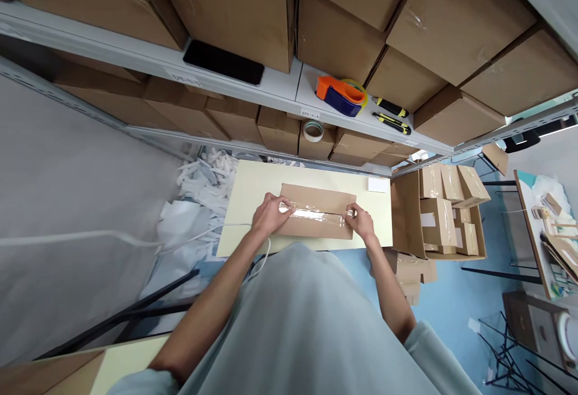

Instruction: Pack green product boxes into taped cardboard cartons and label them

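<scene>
A flat brown cardboard box (318, 194) lies on the pale yellow table (253, 178) before me. Along the middle of its top runs a shiny strip of clear packing tape (312, 215). At the strip's left end, my left hand (271, 214) is closed, thumb and fingertips pinching the tape. My right hand (360, 222) pinches the tape's other end by the box's right edge. A small white paper label (378, 185) lies near the table's back right corner.
Above the table, a shelf (280, 91) holds large cartons, a black phone (223, 62), an orange tape dispenser (341, 95) and utility knives (392, 115). A tape roll (313, 130) hangs below. An open carton of small boxes (409, 214) stands right; paper scraps (205, 181) lie left.
</scene>
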A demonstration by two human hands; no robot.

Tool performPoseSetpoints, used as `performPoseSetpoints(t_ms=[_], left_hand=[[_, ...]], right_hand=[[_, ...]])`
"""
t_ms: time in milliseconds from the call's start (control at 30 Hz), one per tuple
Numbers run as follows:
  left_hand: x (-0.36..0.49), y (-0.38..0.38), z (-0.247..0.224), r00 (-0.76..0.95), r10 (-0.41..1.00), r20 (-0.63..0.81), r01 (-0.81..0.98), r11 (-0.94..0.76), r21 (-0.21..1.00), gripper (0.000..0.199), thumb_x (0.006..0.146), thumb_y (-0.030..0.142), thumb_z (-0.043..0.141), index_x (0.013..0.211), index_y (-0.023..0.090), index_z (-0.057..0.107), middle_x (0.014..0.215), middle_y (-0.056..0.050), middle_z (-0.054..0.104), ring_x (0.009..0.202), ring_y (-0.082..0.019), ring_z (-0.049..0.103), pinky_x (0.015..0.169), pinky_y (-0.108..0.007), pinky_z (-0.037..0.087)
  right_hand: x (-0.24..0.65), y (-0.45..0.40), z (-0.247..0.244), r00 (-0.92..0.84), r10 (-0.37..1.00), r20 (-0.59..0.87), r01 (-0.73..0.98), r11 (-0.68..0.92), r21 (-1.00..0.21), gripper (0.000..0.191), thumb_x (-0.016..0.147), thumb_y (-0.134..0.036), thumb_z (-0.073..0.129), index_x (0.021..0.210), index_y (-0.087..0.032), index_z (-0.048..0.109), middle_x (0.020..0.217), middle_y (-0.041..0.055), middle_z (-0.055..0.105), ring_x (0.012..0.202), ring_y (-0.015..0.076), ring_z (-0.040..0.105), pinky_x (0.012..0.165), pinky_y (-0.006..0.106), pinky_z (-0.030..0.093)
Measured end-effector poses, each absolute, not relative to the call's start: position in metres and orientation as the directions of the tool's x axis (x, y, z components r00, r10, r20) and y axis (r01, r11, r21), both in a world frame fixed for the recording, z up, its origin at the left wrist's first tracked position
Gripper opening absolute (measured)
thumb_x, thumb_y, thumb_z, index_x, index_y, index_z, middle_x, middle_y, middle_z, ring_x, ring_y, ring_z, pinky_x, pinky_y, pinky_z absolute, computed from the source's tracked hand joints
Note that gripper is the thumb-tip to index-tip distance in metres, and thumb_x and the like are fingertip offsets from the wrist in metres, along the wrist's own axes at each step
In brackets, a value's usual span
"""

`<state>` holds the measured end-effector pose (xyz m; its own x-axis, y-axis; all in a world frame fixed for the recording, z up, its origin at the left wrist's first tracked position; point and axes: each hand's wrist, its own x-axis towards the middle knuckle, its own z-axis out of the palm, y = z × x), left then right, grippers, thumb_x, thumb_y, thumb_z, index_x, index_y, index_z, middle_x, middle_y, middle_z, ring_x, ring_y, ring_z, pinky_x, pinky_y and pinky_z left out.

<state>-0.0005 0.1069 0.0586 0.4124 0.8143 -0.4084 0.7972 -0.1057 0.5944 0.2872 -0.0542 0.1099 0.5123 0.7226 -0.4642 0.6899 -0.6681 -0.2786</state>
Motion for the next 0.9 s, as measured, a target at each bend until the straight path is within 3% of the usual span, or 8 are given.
performPoseSetpoints(t_ms=[267,467,600,767,900], left_hand=[[0.001,0.102,0.059,0.402,0.819,-0.41,0.816,-0.118,0.565,0.026,0.095,0.045,0.071,0.113,0.029,0.079,0.127,-0.009,0.059,0.096,-0.027,0.075,0.087,-0.038,0.06],[-0.003,0.106,0.057,0.43,0.812,-0.395,0.785,-0.12,0.608,0.027,0.095,0.047,0.071,0.114,0.029,0.079,0.127,-0.01,0.061,0.096,-0.028,0.076,0.092,-0.039,0.059],[-0.009,0.105,0.056,0.452,0.809,-0.375,0.741,-0.107,0.663,0.024,0.094,0.04,0.071,0.115,0.029,0.077,0.125,-0.009,0.065,0.105,-0.027,0.075,0.099,-0.038,0.058],[-0.008,0.107,0.066,0.452,0.865,-0.217,0.686,-0.181,0.705,0.026,0.087,0.028,0.073,0.113,0.026,0.077,0.144,-0.013,0.062,0.127,-0.031,0.07,0.114,-0.041,0.054],[0.002,0.118,0.085,0.473,0.879,-0.067,0.598,-0.264,0.757,0.022,0.087,0.025,0.069,0.107,0.026,0.077,0.14,-0.015,0.067,0.14,-0.035,0.061,0.121,-0.047,0.05]], right_hand=[[0.293,-0.044,0.108,0.504,0.726,-0.468,0.704,-0.659,-0.263,0.023,0.097,-0.039,0.074,0.119,-0.035,0.07,0.1,-0.0017,0.078,0.093,0.0245,0.072,0.082,0.03,0.047],[0.29,-0.05,0.112,0.488,0.752,-0.443,0.687,-0.644,-0.338,0.021,0.096,-0.034,0.072,0.117,-0.033,0.07,0.094,-0.0029,0.075,0.087,0.022,0.071,0.082,0.03,0.049],[0.288,-0.056,0.118,0.433,0.82,-0.375,0.717,-0.565,-0.408,0.019,0.096,-0.033,0.071,0.115,-0.03,0.069,0.103,-0.0012,0.076,0.09,0.0204,0.073,0.083,0.03,0.052],[0.292,-0.051,0.136,0.397,0.871,-0.288,0.766,-0.488,-0.42,0.009,0.095,-0.028,0.069,0.104,-0.028,0.07,0.115,0.001,0.078,0.1,0.0214,0.076,0.088,0.031,0.055],[0.298,-0.032,0.159,0.342,0.915,-0.214,0.836,-0.4,-0.376,0.01,0.097,-0.027,0.067,0.106,-0.029,0.072,0.123,0.0032,0.078,0.106,0.0242,0.076,0.093,0.035,0.057]])
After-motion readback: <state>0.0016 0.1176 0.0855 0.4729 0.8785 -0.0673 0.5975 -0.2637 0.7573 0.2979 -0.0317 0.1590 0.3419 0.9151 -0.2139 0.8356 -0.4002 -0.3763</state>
